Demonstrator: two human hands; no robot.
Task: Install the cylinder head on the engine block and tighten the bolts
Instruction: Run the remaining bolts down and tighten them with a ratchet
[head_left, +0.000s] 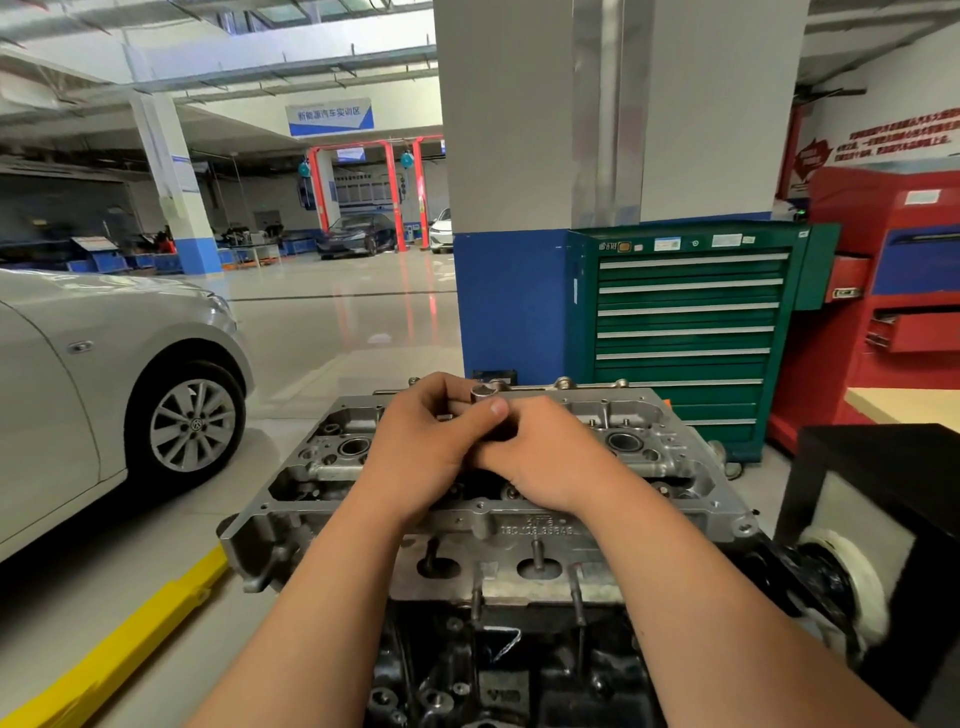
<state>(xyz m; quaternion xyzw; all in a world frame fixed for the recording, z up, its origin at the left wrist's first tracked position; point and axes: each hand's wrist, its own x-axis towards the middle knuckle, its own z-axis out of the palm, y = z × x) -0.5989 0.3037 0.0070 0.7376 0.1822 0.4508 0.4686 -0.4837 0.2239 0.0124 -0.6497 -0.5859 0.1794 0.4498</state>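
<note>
Here the cylinder head (524, 525) already sits on the dark engine block (493, 675) in the lower middle of the frame, so the lifting looks done and bolt work is in hand. Both hands meet at the centre, over the head's top. The left hand (426, 441) curls round a small steel socket (482, 391), thumb laid across it. The right hand (540, 457) is clenched close beneath, seemingly on the same socket's lower part, though that part is hidden. The head is a stiff, heavy metal casting that would want gripping at both ends. The socket is light, hard and smooth, likely slippery if oily, and best pinched round its barrel.
</note>
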